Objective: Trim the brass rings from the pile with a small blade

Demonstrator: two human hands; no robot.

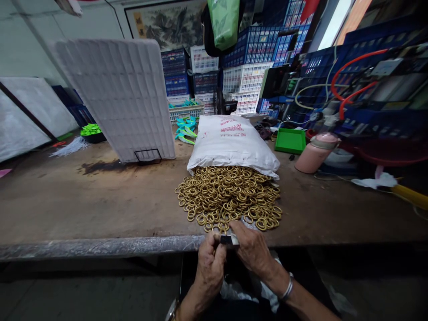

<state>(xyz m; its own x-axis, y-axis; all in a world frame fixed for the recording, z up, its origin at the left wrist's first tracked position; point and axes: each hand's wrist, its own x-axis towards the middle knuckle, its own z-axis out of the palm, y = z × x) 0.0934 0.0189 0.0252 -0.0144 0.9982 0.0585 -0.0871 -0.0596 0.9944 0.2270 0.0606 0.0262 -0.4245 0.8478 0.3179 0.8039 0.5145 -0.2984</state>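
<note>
Many gold-coloured rings (227, 191) lie in a pile near the table's front edge, spilling from the mouth of a white sack (230, 142) with red print. Just in front of the pile, my left hand (211, 263) is closed, thumb and fingers pinched on a ring that is mostly hidden. My right hand (250, 245) is closed around a small black and white tool (229, 240), whose dark end points at my left fingers. Both hands are close together at the edge, the right one with a silver bracelet at its wrist.
A tall white padded panel (120, 98) stands on the wooden table (140, 196) at left. To the right are a green tray (290, 140), a pink bottle (316, 153) and a machine with red tubes. Stacked blue and white crates (247, 80) fill the back.
</note>
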